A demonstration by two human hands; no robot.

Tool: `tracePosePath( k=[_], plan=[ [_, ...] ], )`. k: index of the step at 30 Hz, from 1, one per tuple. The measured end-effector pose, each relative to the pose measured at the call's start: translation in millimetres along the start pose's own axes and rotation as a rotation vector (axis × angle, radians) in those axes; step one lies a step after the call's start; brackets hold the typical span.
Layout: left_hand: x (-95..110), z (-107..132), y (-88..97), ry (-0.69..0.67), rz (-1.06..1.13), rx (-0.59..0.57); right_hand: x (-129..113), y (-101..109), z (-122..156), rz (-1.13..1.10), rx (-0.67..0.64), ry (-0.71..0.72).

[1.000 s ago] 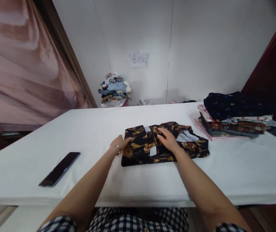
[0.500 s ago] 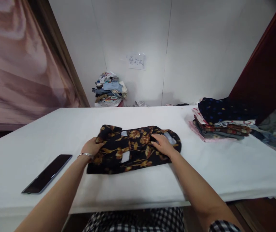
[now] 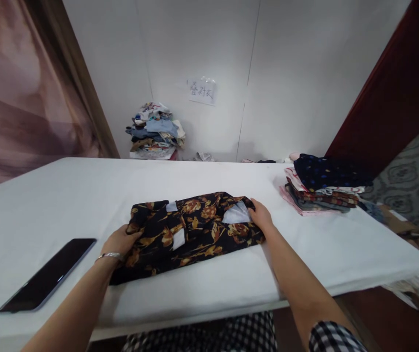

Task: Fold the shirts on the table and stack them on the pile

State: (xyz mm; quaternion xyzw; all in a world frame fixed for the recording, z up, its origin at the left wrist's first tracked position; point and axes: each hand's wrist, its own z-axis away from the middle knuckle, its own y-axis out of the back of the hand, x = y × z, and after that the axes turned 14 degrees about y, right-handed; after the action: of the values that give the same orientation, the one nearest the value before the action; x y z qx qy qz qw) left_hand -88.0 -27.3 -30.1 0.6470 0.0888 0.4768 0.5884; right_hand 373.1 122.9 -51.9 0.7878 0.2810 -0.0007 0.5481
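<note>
A black shirt with brown and gold flowers [image 3: 198, 230] lies partly folded on the white table. Pale patches show through gaps in it. My left hand [image 3: 120, 240], with a silver bracelet at the wrist, grips its left end, fingers curled over the cloth. At the opposite end, my right hand [image 3: 261, 215] is closed on the shirt's right edge, beside a pale grey opening. The thumbs and some fingertips are partly hidden by the fabric.
A dark tablet-like device [image 3: 48, 276] lies at the left on the white table [image 3: 202, 173]. Folded clothes [image 3: 323, 188] are stacked at the right. A taller clothes pile [image 3: 156, 132] stands at the back, below a paper sign [image 3: 202, 92] on the wall.
My right hand has moved from the shirt's top to its right edge, and that end looks straighter, its pale opening wider. My left hand and the left end have shifted left and nearer me.
</note>
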Motion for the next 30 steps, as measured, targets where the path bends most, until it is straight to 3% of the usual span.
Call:
tracePosePath(
  k=[3,7,10,13,16,18,21,24,27,30],
  plan=[
    [3.6,5.5,2.3,0.008,-0.063,-0.022,5.4,-2.4,1.1,0.027,-0.053,0.022],
    [5.7,10.4,1.1,-0.003,-0.068,-0.013,-17.7,9.1,-3.5,-0.031,0.105,0.085],
    [5.5,12.7,-0.9,-0.014,-0.05,-0.009,-78.8,22.2,-7.0,-0.231,0.171,0.313],
    [6.7,16.1,-0.7,-0.004,-0.044,-0.019,-162.6,28.2,-7.1,-0.537,0.093,0.466],
    [9.3,19.6,0.4,0.02,-0.012,-0.051,-232.1,16.1,-4.3,-0.746,-0.014,0.539],
    [10.5,21.2,0.7,0.028,0.019,-0.065,-258.3,-4.1,-0.4,-0.783,-0.105,0.496],
    [10.2,21.7,0.9,0.031,0.073,-0.081,-270.5,-40.2,10.1,-0.746,-0.272,0.369],
    [9.4,21.7,6.0,0.034,0.147,-0.122,-268.3,-61.6,22.2,-0.753,-0.316,0.343],
    [18.2,26.5,19.5,0.027,0.255,-0.168,-264.6,-59.0,28.0,-0.915,-0.273,0.261],
    [48.8,41.2,32.6,-0.03,0.373,-0.219,-257.3,-43.3,28.9,-1.154,-0.143,0.101]
  ],
)
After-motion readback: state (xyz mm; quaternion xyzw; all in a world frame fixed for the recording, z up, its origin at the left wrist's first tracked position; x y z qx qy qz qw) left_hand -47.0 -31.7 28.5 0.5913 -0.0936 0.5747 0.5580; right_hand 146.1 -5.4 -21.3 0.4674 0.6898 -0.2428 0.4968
